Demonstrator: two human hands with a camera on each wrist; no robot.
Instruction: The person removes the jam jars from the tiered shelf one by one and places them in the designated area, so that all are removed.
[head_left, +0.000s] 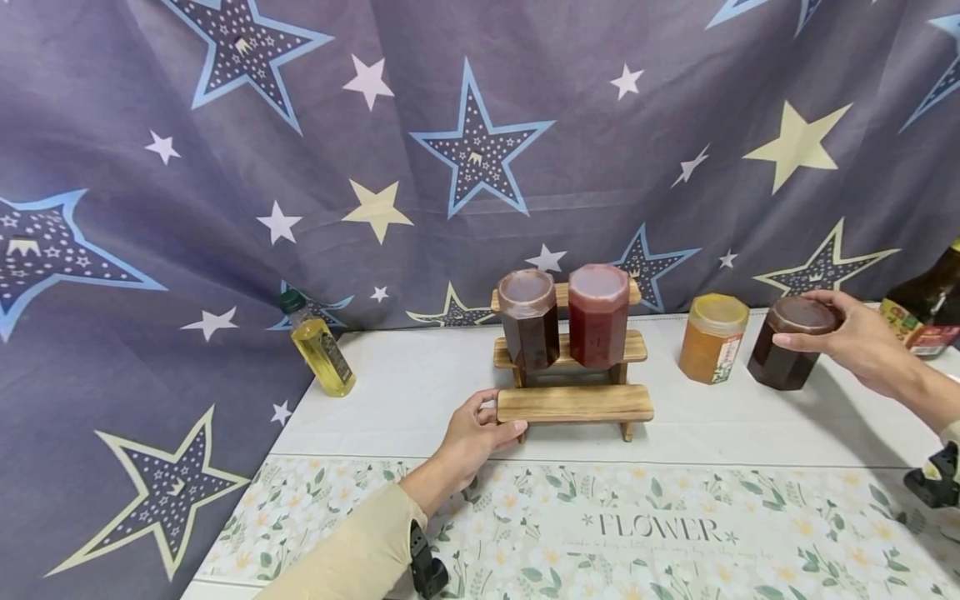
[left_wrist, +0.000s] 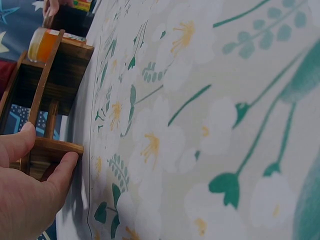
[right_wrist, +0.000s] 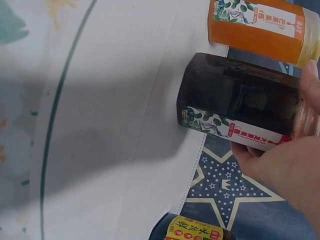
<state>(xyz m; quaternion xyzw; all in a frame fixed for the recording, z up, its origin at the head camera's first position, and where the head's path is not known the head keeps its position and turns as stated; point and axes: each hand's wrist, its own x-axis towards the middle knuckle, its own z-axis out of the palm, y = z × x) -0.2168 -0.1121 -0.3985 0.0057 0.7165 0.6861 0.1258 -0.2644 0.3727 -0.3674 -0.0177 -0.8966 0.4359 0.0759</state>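
My left hand [head_left: 474, 437] grips the left end of the lowest step of a small wooden tiered rack [head_left: 576, 403]. In the left wrist view, thumb and fingers lie on either side of that step's end. A dark jar [head_left: 529, 321] and a red jar [head_left: 598, 321] stand side by side on the rack's middle step. On the right, my right hand [head_left: 862, 337] holds another dark jar [head_left: 783, 358] near its lid, thumb and fingers on opposite sides. The right wrist view shows that jar's white label [right_wrist: 252, 134] with red lettering. Just left of it stands an orange jar [head_left: 708, 346].
A small bottle of yellow oil [head_left: 322, 350] with a green cap stands at the left. At the far right is a dark sauce bottle [head_left: 926, 300] with a yellow label. A floral mat [head_left: 652, 533] covers the front of the white table; a star-patterned curtain [head_left: 480, 242] hangs behind.
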